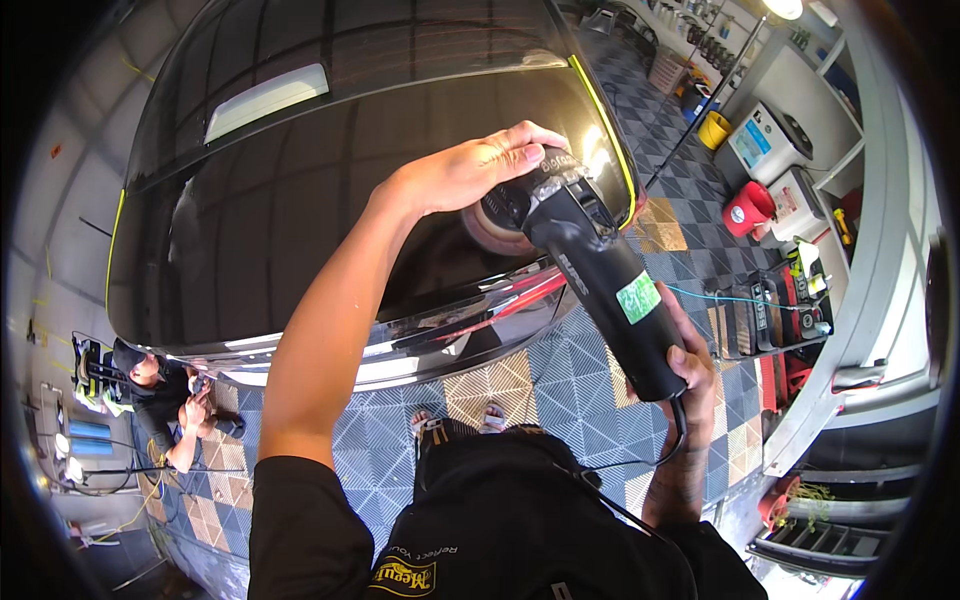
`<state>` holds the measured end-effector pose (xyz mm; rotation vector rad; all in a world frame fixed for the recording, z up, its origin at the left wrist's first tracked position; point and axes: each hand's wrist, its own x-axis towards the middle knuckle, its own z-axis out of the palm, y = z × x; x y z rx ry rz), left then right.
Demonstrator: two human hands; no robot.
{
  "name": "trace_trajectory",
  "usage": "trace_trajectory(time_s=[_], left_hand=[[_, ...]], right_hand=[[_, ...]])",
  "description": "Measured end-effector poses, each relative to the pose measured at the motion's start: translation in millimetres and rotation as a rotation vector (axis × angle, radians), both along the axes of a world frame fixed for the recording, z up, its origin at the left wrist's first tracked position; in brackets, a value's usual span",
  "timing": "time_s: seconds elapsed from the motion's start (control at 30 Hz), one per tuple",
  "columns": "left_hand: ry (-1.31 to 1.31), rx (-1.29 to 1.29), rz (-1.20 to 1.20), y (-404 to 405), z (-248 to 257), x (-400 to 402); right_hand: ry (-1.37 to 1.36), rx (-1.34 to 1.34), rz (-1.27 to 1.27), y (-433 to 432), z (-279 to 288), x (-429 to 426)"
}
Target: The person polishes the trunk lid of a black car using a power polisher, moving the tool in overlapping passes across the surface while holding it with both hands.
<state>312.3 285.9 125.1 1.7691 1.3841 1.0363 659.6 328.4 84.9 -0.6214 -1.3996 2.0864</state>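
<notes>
A black Rupes polisher [600, 277] slants across the right of the view, its head towards the car. My left hand [480, 165] grips the polisher's head from above. Around the handle's rear end, by the power cord [679, 427], my right hand [690, 364] is wrapped. The round polishing pad [495, 229] lies against the glossy dark rear panel [300, 232] of a car, partly hidden by the tool and my left hand. Yellow-green masking tape [607, 127] runs along the panel's right edge. A bright lamp reflection shows beside the polisher's head.
A crouching person [161, 397] holds a tool at the car's left rear corner. At the right stand a tool cart [772, 315], a red bucket [748, 208] and a yellow bucket [715, 130]. A lamp stand [705, 112] rises near the car. Patterned tiles [487, 382] cover the floor.
</notes>
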Motion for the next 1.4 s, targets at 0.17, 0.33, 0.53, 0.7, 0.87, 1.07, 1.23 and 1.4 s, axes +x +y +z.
trace_trajectory(time_s=[0.17, 0.33, 0.53, 0.7, 0.87, 1.07, 1.23, 1.4], left_hand=[[0.044, -0.033, -0.079, 6, 10, -4], [0.104, -0.025, -0.181, -1, 23, -9], [0.135, -0.179, -0.254, -19, 47, -4], [0.167, -0.098, -0.301, -23, 67, -9], [0.231, -0.024, -0.308, -25, 86, -12], [0.285, -0.044, -0.332, -28, 108, -16], [0.292, -0.022, -0.286, -16, 96, -31], [0.201, -0.051, -0.278, -5, 88, -47]], right_hand=[[-0.011, -0.042, -0.09, -17, 9, 5], [-0.019, -0.121, -0.15, -46, 16, 9], [0.013, -0.144, -0.32, -89, 27, 11], [0.07, -0.176, -0.314, -109, 44, 8], [0.091, -0.154, -0.31, -119, 64, 4], [0.073, -0.11, -0.322, -124, 81, -6], [0.07, -0.106, -0.314, -123, 93, -15], [0.066, -0.085, -0.284, -114, 96, -31]])
